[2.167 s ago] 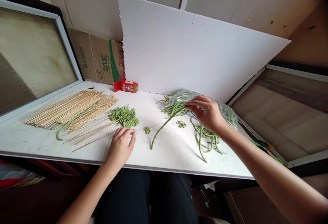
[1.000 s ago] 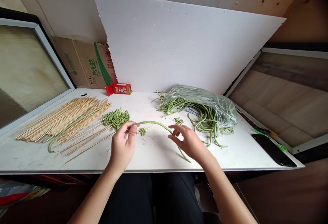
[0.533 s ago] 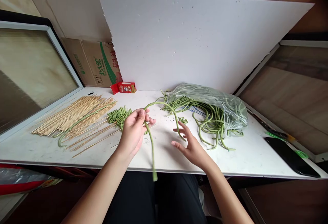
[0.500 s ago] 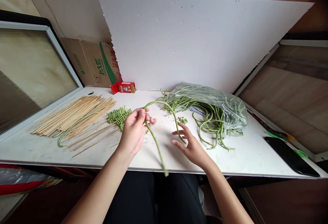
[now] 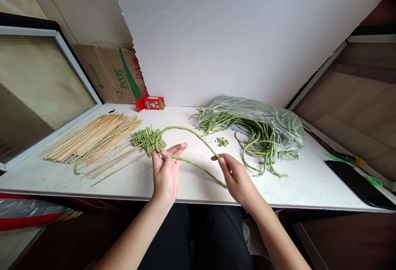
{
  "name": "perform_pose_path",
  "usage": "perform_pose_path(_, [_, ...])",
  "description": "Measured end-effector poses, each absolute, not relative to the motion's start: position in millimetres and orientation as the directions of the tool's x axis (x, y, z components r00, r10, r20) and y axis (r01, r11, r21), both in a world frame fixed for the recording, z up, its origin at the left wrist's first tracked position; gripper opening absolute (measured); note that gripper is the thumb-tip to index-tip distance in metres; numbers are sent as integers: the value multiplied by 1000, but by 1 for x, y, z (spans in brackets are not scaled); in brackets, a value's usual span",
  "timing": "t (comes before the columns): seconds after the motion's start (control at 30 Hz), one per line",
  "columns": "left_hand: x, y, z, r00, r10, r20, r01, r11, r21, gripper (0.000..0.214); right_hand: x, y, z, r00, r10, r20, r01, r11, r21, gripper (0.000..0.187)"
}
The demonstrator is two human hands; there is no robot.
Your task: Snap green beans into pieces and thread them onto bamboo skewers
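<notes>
Across a white tabletop (image 5: 123, 185), a white board (image 5: 241, 39) with a ragged left edge stands at the back, beside a printed cardboard box (image 5: 108, 72). A clear plastic bag (image 5: 287, 127) spills long beans (image 5: 222, 120) on the right; wooden sticks (image 5: 88, 136) spread over the left side, a loose bean (image 5: 95, 146) draped across them. A black phone (image 5: 359, 183) lies at far right. At center, the left hand (image 5: 166, 177) pinches a long green bean (image 5: 182, 128) between thumb and fingers, other fingers spread, while the right hand (image 5: 239, 179) grips it between thumb and fingertips. Raised over the table between them, the bean arcs and doubles back, its lower length running to just beside the right hand. The loop crosses in front of massed bean pieces (image 5: 144, 138), partly hiding them. Farther back sits a red carton (image 5: 154, 103); bean scraps (image 5: 222, 142) lie near the bag.
</notes>
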State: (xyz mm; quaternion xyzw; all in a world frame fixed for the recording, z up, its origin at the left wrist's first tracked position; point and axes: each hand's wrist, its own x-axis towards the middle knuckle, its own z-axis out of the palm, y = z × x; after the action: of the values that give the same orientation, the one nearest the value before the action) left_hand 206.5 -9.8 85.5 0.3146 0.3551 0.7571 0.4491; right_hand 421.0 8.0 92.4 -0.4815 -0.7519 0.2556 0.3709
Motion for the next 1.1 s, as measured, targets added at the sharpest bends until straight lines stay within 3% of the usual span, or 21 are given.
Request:
perform_pose_path(0.07, [208, -24, 75, -361, 925, 120, -411, -273, 870, 32, 408, 1, 87, -274, 908, 318, 512, 418, -751, 39])
perform_pose_path(0.23, [180, -55, 36, -279, 960, 39, -226, -105, 969, 35, 402, 2, 73, -380, 908, 174, 496, 359, -791, 40])
perform_pose_path(0.33, [152, -64, 19, -336, 939, 67, -27, -80, 996, 38, 412, 11, 70, -421, 896, 138, 539, 370, -756, 39])
perform_pose_path(0.4, [138, -67, 19, -426, 888, 170, 154, -114, 981, 50, 417, 16, 69, -446, 886, 127, 534, 377, -756, 37])
perform_pose_path(0.5, [130, -70, 38, -463, 730, 504, 590, -170, 789, 61, 419, 19, 66, -470, 873, 132, 505, 389, -770, 35])
perform_pose_path(0.6, [141, -68, 65, -172, 703, 690, 824, -281, 492, 38, 417, 18, 62, -488, 862, 134, 485, 396, -780, 33])
perform_pose_path(0.73, [169, -48, 78, 194, 765, 614, 798, -487, 354, 42, 413, 16, 63, -501, 850, 165, 442, 415, -795, 32])
perform_pose_path(0.83, [188, -28, 68, 374, 767, 522, 724, -593, 353, 44, 410, 14, 67, -489, 842, 227, 395, 446, -803, 29])
perform_pose_path(0.97, [199, -12, 51, 375, 770, 516, 680, -607, 411, 34, 407, 12, 67, -439, 848, 295, 334, 459, -823, 21])
perform_pose_path(1.1, [195, -14, 46, 304, 770, 561, 651, -598, 468, 19, 404, 11, 59, -338, 901, 272, 254, 366, -895, 19])
